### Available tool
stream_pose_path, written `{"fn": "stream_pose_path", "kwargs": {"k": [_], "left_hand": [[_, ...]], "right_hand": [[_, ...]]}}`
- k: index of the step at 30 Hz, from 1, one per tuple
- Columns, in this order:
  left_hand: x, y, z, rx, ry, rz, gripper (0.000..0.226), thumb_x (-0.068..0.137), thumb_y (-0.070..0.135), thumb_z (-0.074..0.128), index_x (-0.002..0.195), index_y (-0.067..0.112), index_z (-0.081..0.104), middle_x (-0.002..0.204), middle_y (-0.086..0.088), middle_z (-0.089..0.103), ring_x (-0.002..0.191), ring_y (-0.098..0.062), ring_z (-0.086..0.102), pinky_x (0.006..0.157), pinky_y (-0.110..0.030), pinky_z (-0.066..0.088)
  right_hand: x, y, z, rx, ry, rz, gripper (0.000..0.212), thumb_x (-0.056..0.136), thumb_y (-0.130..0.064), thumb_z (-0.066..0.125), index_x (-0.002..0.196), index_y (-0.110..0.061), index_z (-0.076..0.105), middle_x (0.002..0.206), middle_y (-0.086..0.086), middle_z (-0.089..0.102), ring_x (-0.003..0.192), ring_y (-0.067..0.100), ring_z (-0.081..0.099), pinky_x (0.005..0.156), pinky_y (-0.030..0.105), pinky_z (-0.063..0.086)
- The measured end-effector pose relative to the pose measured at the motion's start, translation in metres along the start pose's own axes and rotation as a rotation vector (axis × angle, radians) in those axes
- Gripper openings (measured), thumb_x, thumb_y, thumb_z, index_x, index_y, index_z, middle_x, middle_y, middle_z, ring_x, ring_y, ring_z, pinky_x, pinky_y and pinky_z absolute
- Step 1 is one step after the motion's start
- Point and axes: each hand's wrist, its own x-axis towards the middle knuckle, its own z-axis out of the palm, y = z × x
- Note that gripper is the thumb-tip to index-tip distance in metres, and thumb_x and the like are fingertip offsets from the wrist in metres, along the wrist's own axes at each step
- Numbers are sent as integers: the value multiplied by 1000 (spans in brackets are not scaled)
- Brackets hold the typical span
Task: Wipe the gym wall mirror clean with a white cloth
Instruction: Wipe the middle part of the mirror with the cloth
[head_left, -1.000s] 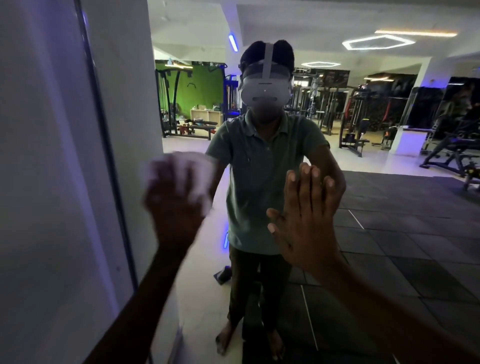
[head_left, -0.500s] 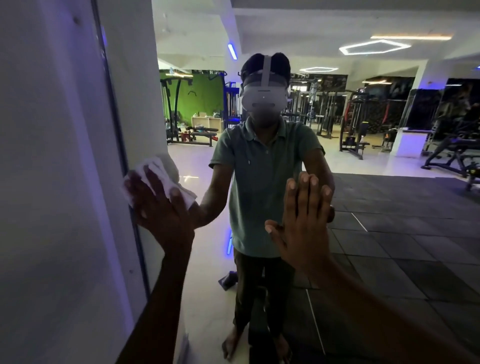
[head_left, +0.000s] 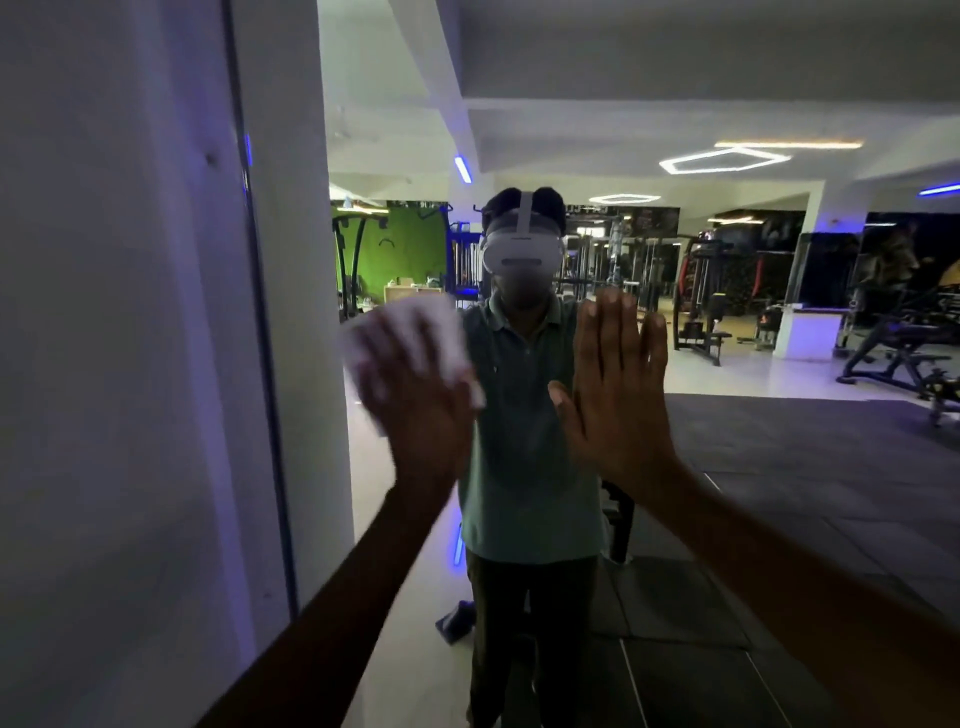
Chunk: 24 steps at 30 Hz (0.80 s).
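Left hand (head_left: 415, 410) raised against the mirror (head_left: 779, 467), forearm rising from the lower left, wrist a little bent, back of the hand toward the camera. Fingers spread and fairly straight, pressing the white cloth (head_left: 441, 338) flat to the glass; motion-blurred, so finger detail unclear. Cloth bunched under the palm and fingers, showing above the fingertips and past the right side of the hand, at about chest height of the reflected person (head_left: 524, 441), near the mirror's left edge and just right of the dark frame strip (head_left: 260, 364) beside the white wall (head_left: 104, 364).

Right hand (head_left: 618, 395) held up flat, fingers straight and together pointing upward, thumb out to the left, palm toward the glass; holding nothing. Whether the palm actually touches the mirror cannot be told. Right forearm stretching in from the lower right corner, rising diagonally to the wrist.

Hands side by side at similar height, apart from each other, the reflected torso between them. In the reflection: white headset (head_left: 522, 254), green shirt, dark floor mats (head_left: 805, 493), gym machines (head_left: 701, 291), a green wall panel (head_left: 415, 249), hexagonal ceiling lights (head_left: 722, 158).
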Motion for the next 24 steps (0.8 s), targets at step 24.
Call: {"fn": "stream_pose_path", "kwargs": {"k": [24], "left_hand": [[56, 17, -6, -17, 45, 354, 73, 105, 42, 43, 169, 21, 15, 176, -15, 9, 162, -36, 7, 128, -55, 14]], "right_hand": [[31, -20, -3, 73, 77, 119, 93, 103, -54, 48, 166, 1, 9, 174, 26, 1, 163, 40, -3, 130, 62, 6]]}}
